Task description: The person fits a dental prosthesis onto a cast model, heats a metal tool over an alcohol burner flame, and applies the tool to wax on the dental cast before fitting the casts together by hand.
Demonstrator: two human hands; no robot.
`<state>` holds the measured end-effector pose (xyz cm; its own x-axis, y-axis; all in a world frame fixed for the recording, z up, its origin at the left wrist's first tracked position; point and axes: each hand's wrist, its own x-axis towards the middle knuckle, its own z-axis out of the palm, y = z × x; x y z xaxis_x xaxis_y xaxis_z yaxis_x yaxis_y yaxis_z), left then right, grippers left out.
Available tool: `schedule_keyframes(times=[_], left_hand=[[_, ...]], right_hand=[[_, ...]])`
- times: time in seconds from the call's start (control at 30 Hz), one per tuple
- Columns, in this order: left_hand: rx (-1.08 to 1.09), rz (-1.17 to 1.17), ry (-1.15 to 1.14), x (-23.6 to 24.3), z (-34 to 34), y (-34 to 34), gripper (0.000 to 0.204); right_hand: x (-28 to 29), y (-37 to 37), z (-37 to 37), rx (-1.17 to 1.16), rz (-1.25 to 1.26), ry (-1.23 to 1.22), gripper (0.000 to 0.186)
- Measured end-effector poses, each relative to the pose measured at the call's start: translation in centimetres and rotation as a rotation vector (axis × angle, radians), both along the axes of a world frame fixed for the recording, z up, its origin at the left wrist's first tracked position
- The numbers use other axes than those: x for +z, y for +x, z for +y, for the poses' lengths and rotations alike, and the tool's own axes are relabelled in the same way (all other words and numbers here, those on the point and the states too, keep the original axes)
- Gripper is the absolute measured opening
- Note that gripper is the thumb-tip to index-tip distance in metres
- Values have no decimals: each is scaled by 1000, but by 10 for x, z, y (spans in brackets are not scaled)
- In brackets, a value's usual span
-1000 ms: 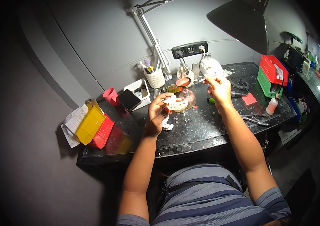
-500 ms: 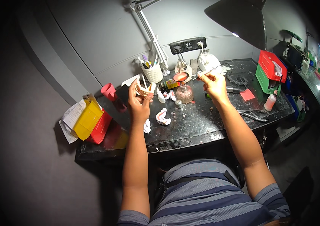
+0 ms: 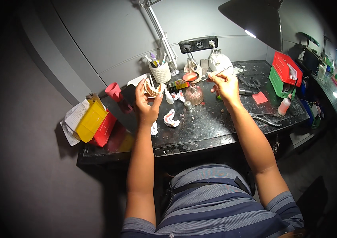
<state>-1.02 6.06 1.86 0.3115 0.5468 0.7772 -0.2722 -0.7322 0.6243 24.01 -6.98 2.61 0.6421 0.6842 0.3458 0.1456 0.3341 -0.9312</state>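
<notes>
My left hand (image 3: 146,108) is raised over the desk, its fingers wrapped round a cream dental cast (image 3: 152,89) with teeth along its arch. To the right, my right hand (image 3: 226,88) pinches a thin wax tool (image 3: 205,80), whose tip points left toward a dark dish of pinkish-red wax (image 3: 190,76). Most of the tool is hidden by my fingers. The dish sits above a round glass burner (image 3: 194,95). Below my left hand's cast, a white dental cast with pink wax (image 3: 171,118) lies on the desk.
A cup of pens (image 3: 161,73) stands behind my left hand. Yellow (image 3: 90,121) and red bins flank the desk's left end; red and green bins (image 3: 280,81) stand at the right. Pliers (image 3: 267,119), a pink square and a bottle (image 3: 284,106) lie or stand nearby. A lamp (image 3: 253,18) hangs overhead.
The cast in my left hand has tilted slightly. My right hand's fingers have turned a little, bringing the tool's tip into view close to the wax dish.
</notes>
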Motion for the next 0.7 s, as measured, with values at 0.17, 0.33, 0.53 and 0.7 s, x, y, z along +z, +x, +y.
schedule_keyframes(times=[0.17, 0.33, 0.53, 0.7], left_hand=[[30, 28, 67, -4, -2, 4, 66], [11, 92, 75, -12, 2, 8, 60], [-190, 11, -104, -8, -7, 16, 56], [-274, -68, -293, -7, -4, 11, 51]], right_hand=[[0, 5, 5, 45, 79, 118, 20], [-2, 11, 12, 47, 27, 215, 23], [-4, 10, 13, 26, -1, 159, 25], [-5, 9, 13, 19, -17, 124, 24]])
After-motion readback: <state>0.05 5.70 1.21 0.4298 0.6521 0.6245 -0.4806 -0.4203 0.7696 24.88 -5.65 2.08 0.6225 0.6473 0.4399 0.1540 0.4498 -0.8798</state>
